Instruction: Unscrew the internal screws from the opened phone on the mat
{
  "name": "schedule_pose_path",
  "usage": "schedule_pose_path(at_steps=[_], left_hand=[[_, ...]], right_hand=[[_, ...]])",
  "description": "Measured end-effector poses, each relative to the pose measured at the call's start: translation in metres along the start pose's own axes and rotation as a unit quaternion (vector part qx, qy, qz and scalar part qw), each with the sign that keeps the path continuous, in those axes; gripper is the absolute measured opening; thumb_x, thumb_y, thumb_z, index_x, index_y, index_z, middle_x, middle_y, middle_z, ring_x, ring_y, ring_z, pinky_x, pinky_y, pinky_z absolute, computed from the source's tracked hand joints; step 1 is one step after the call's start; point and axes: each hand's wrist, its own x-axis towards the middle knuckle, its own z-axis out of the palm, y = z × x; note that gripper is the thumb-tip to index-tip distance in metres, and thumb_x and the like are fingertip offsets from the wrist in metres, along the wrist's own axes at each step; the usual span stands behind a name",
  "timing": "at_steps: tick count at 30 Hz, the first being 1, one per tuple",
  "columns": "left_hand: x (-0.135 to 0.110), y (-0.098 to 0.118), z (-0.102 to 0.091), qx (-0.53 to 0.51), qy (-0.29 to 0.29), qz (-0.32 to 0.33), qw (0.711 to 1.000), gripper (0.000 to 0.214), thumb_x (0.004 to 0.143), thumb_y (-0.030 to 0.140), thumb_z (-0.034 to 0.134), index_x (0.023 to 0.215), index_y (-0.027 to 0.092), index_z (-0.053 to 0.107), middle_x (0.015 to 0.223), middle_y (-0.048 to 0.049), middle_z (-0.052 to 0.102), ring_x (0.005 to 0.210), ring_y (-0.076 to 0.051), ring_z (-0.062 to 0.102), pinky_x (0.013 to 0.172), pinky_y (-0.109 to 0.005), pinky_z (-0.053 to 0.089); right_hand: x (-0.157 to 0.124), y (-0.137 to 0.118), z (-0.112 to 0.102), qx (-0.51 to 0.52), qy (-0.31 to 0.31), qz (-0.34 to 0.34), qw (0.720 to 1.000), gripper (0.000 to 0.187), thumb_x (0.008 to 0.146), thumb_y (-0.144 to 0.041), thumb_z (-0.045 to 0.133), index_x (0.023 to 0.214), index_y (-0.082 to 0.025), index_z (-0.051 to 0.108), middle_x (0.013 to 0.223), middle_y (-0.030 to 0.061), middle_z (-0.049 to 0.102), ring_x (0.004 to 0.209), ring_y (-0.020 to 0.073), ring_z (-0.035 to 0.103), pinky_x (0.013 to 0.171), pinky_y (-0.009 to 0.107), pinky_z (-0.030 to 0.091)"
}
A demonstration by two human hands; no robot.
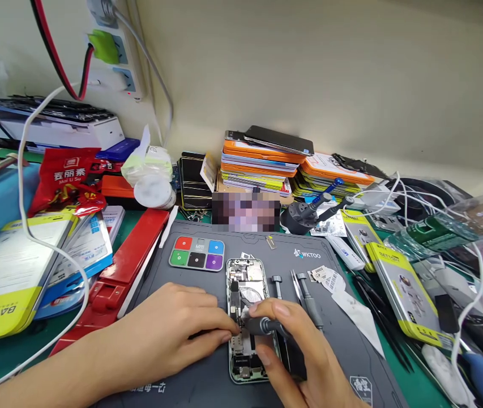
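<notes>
An opened smartphone (248, 272) lies on the dark grey work mat (199, 294), its metal parts and circuit boards exposed. My left hand (177, 323) is at its left edge, with thumb and index finger closed together on the frame and inner parts. Over the phone's right half, my right hand (304, 345) has its fingers curled around a dark grey screwdriver (262, 326). The driver's tip is hard to make out, and my fingers cover part of the phone. Two more screwdrivers (310, 306) (277, 286) and tweezers (296, 286) lie just right of the phone.
A colour-blocked pad (196, 253) lies behind the phone. At the back stand stacked boxes (258, 164) and a tool holder (298, 217). Battery packs (406, 294), a plastic bottle (436, 232) and cables crowd the right; a red tool (118, 272) and packages (16, 266) the left.
</notes>
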Motion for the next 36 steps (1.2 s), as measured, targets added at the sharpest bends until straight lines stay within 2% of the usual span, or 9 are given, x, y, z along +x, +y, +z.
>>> schedule_pose_path(at_steps=[7, 14, 18, 24, 30, 36], left_hand=[[0.001, 0.000, -0.002, 0.005, 0.007, 0.010, 1.000, 0.022, 0.114, 0.030, 0.051, 0.119, 0.031, 0.072, 0.096, 0.0039, 0.074, 0.085, -0.016, 0.070, 0.072, -0.029, 0.040], [0.000, 0.000, -0.004, 0.000, 0.004, 0.011, 1.000, 0.023, 0.114, 0.030, 0.050, 0.121, 0.030, 0.072, 0.096, 0.0037, 0.074, 0.086, -0.016, 0.071, 0.073, -0.028, 0.041], [0.000, 0.000, -0.005, 0.009, 0.011, 0.017, 1.000, 0.023, 0.114, 0.029, 0.051, 0.123, 0.031, 0.072, 0.095, 0.0036, 0.075, 0.084, -0.016, 0.070, 0.072, -0.028, 0.040], [-0.001, -0.001, -0.005, 0.016, 0.006, 0.011, 1.000, 0.026, 0.115, 0.032, 0.050, 0.124, 0.029, 0.074, 0.097, 0.0037, 0.075, 0.086, -0.015, 0.071, 0.074, -0.028, 0.042], [-0.003, -0.001, -0.005, 0.024, 0.008, 0.016, 1.000, 0.026, 0.115, 0.031, 0.050, 0.125, 0.029, 0.074, 0.097, 0.0039, 0.076, 0.087, -0.015, 0.071, 0.076, -0.028, 0.043], [-0.002, 0.000, -0.006, 0.021, 0.004, 0.014, 1.000, 0.027, 0.115, 0.032, 0.049, 0.125, 0.029, 0.074, 0.098, 0.0039, 0.076, 0.087, -0.014, 0.072, 0.075, -0.028, 0.044]], right_hand=[[0.007, -0.001, 0.002, 0.030, -0.018, -0.023, 0.999, 0.083, 0.093, 0.009, 0.056, 0.166, -0.026, 0.036, 0.132, 0.0100, 0.070, 0.123, 0.0214, 0.069, 0.106, 0.038, 0.062], [0.011, -0.006, 0.002, 0.019, -0.016, -0.012, 1.000, 0.083, 0.093, 0.006, 0.060, 0.166, -0.023, 0.035, 0.131, 0.0117, 0.073, 0.124, 0.0235, 0.071, 0.107, 0.042, 0.062], [0.008, -0.002, 0.002, 0.050, -0.007, -0.026, 0.998, 0.087, 0.091, 0.012, 0.057, 0.166, -0.027, 0.037, 0.127, 0.0096, 0.073, 0.117, 0.0214, 0.072, 0.101, 0.040, 0.064], [-0.001, -0.006, -0.004, 0.140, 0.032, 0.020, 0.989, 0.091, 0.090, 0.013, 0.055, 0.168, -0.027, 0.031, 0.127, 0.0101, 0.070, 0.113, 0.0215, 0.075, 0.092, 0.036, 0.069], [-0.002, -0.010, -0.008, 0.152, -0.018, 0.021, 0.988, 0.086, 0.091, 0.010, 0.052, 0.167, -0.026, 0.035, 0.122, 0.0102, 0.071, 0.109, 0.0230, 0.075, 0.090, 0.039, 0.070], [-0.008, -0.011, -0.011, 0.137, -0.031, 0.036, 0.989, 0.084, 0.092, 0.008, 0.052, 0.167, -0.025, 0.034, 0.126, 0.0114, 0.073, 0.107, 0.0226, 0.076, 0.089, 0.038, 0.070]])
